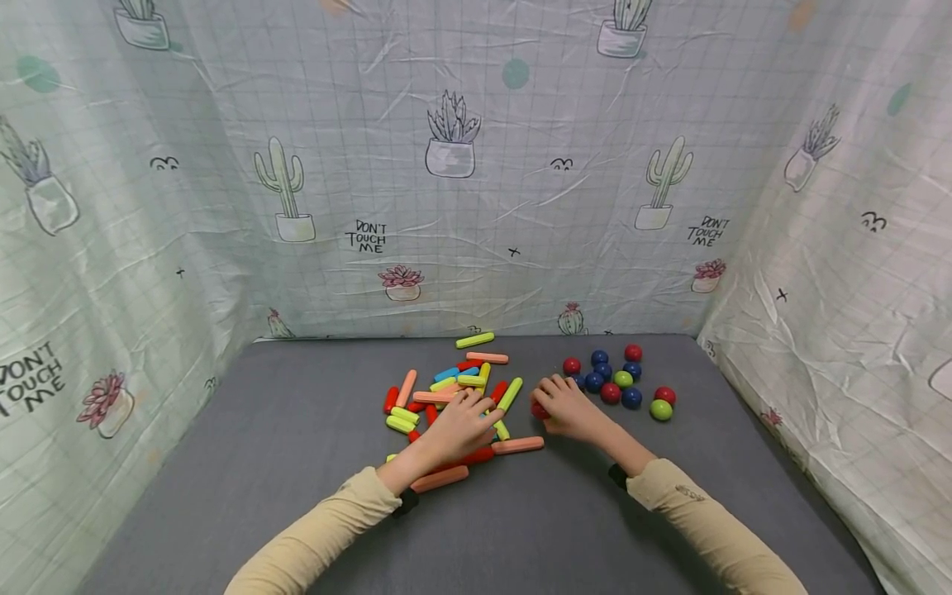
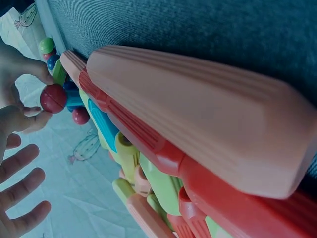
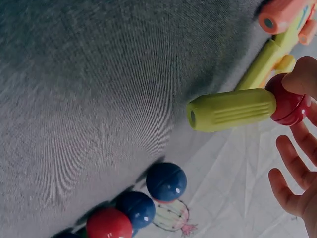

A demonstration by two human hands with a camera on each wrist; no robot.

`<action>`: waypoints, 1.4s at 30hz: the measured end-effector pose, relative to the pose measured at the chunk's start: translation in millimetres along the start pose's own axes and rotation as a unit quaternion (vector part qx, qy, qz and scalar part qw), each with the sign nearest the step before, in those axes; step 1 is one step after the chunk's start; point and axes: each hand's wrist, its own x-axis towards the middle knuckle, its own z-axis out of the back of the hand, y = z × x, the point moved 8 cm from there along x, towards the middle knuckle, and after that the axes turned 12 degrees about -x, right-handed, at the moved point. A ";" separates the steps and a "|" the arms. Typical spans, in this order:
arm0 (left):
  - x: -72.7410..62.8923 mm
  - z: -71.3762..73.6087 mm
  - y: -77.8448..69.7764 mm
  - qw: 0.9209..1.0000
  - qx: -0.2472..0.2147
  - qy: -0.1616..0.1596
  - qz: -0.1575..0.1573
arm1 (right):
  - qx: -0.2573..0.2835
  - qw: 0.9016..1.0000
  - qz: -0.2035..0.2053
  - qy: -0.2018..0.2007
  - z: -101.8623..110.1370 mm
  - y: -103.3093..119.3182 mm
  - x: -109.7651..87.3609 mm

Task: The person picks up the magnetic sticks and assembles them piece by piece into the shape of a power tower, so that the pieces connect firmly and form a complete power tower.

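Red ball in the right hand, twelve more on the table

One red ball (image 3: 286,109) is pinched between the thumb and finger of the right hand (image 1: 571,411), narrowly closed on it, between the rod heap and the loose balls. A lime-green ribbed rod (image 3: 233,110) lines up end-on with it in the right wrist view; whether they touch, I cannot tell.

The left hand (image 1: 457,427) is over the heap, fingers spread fairly wide and holding nothing; contact with the rods is unclear.

To the right lie twelve loose balls: six blue balls (image 1: 631,398), four red balls (image 1: 665,396) and two green balls (image 1: 661,410).

The heap of ribbed plastic rods overlaps too much for a full count; at least five peach rods (image 1: 518,445) and two blue rods (image 1: 446,373) show.

Beneath is a dark grey table (image 1: 297,430); behind hangs one cactus-print curtain (image 1: 513,198).
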 end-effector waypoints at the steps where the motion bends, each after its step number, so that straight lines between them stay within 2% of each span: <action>1: -0.2 -0.8 0.1 1.000 0.001 -0.001 -0.003 | 0.006 1.000 0.004 0.002 -2.7 0.9 0.6; 9: -1.2 -3.7 -1.1 1.000 -0.009 -0.014 -0.023 | 0.041 0.998 0.030 0.026 -18.2 9.2 2.5; 14: -1.1 -7.1 2.8 1.000 -0.012 -0.001 -0.013 | 0.066 0.997 0.030 0.020 -16.2 11.4 3.3; 20: 4.6 -11.5 10.1 1.000 -0.016 0.018 0.009 | 0.093 0.995 0.019 -0.004 -8.6 4.5 2.5; 24: 9.0 -17.5 12.4 0.999 -0.029 0.038 0.018 | 0.098 0.995 -0.005 -0.021 -5.5 -10.1 -1.3; 30: 18.4 -29.8 11.1 0.996 -0.047 0.064 0.025 | 0.096 0.993 -0.064 -0.027 -6.0 -42.1 -11.5; 35: 27.9 -38.4 9.5 0.996 -0.053 0.067 0.030 | 0.099 0.987 -0.119 -0.039 -4.2 -67.9 -16.9; 39: 34.5 -44.6 5.5 0.996 -0.051 0.065 0.025 | 0.085 0.983 -0.158 -0.021 -9.3 -84.1 -18.3; 42: 36.9 -55.0 2.2 0.995 -0.044 0.091 0.027 | 0.075 0.980 -0.185 0.007 -16.6 -92.6 -19.4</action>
